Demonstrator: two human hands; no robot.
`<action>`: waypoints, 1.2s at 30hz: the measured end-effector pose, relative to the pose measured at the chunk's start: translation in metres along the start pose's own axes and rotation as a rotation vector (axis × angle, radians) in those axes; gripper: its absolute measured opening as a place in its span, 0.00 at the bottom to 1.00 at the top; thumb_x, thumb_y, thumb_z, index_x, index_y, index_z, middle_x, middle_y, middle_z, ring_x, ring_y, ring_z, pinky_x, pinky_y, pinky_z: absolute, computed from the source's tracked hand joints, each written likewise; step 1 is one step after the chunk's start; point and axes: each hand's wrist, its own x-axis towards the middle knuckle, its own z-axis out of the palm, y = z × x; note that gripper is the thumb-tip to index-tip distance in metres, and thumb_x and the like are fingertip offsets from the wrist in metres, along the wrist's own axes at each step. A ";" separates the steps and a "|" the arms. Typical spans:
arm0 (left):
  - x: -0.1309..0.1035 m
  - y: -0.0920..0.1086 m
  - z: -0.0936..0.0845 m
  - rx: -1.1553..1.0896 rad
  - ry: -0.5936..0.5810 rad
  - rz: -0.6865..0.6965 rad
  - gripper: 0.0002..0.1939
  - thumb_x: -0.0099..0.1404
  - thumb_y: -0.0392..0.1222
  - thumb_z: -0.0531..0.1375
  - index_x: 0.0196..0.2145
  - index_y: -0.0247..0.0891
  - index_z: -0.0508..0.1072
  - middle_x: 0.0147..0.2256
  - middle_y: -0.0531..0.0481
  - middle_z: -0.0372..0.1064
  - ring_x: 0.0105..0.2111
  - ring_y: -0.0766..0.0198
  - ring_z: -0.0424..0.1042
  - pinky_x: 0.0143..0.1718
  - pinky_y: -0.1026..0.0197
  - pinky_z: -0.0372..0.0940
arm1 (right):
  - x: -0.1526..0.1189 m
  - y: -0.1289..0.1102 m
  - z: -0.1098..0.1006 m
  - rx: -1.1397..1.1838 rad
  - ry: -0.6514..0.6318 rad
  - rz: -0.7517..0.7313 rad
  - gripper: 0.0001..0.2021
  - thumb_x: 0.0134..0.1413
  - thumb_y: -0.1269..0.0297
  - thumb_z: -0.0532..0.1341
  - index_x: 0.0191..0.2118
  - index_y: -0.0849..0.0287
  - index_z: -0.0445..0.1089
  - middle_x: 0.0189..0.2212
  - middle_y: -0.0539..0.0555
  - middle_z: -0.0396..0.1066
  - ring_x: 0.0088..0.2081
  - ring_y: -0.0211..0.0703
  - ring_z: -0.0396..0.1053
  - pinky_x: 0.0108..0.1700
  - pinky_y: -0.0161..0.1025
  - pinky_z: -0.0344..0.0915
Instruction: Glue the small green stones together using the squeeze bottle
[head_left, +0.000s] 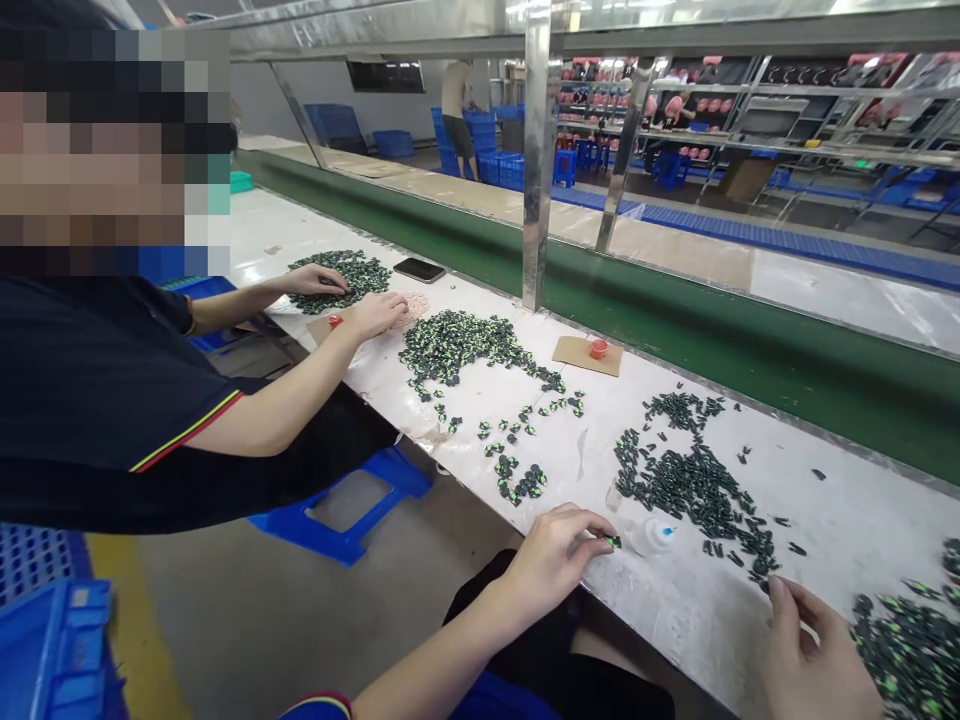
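Observation:
My left hand point(553, 560) is at the table's near edge, thumb and forefinger pinched on a small dark piece with a bright green mark point(613, 542). Beside those fingertips stands a small white bottle with a blue tip point(660, 534). My right hand point(817, 650) reaches in from the lower right, thumb and finger closed at the near end of a pile of small dark green pieces point(694, 485). Whatever is between the right fingertips is too small to make out. A heap of dark pieces with green marks point(911, 640) lies partly behind the right hand.
To the left, a co-worker's hands point(379, 315) work over dark pieces point(345, 280) and a pinkish pile point(411, 308). A green-marked heap point(465, 340), a phone point(420, 269) and a red cup point(598, 348) on cardboard share the table. A metal post point(536, 170) rises beside the green conveyor point(675, 330).

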 end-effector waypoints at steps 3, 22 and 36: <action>0.000 0.005 0.002 -0.021 0.025 0.039 0.06 0.64 0.35 0.60 0.36 0.38 0.77 0.35 0.47 0.78 0.38 0.60 0.75 0.42 0.61 0.68 | -0.015 -0.011 -0.013 0.147 -0.086 0.138 0.18 0.47 0.51 0.62 0.39 0.59 0.75 0.32 0.58 0.76 0.34 0.55 0.73 0.36 0.44 0.65; -0.008 0.029 0.004 -0.045 0.061 0.266 0.07 0.66 0.34 0.58 0.38 0.39 0.76 0.34 0.48 0.77 0.34 0.63 0.75 0.36 0.63 0.69 | -0.084 -0.070 0.011 0.917 -0.292 -0.030 0.06 0.47 0.60 0.68 0.30 0.57 0.78 0.29 0.54 0.79 0.32 0.46 0.77 0.35 0.41 0.76; -0.008 0.027 0.000 -0.014 0.020 0.267 0.07 0.65 0.32 0.58 0.37 0.39 0.76 0.34 0.48 0.77 0.35 0.62 0.75 0.37 0.62 0.70 | -0.082 -0.064 0.013 0.929 -0.320 -0.123 0.01 0.47 0.67 0.67 0.29 0.56 0.78 0.29 0.52 0.79 0.32 0.43 0.77 0.36 0.37 0.76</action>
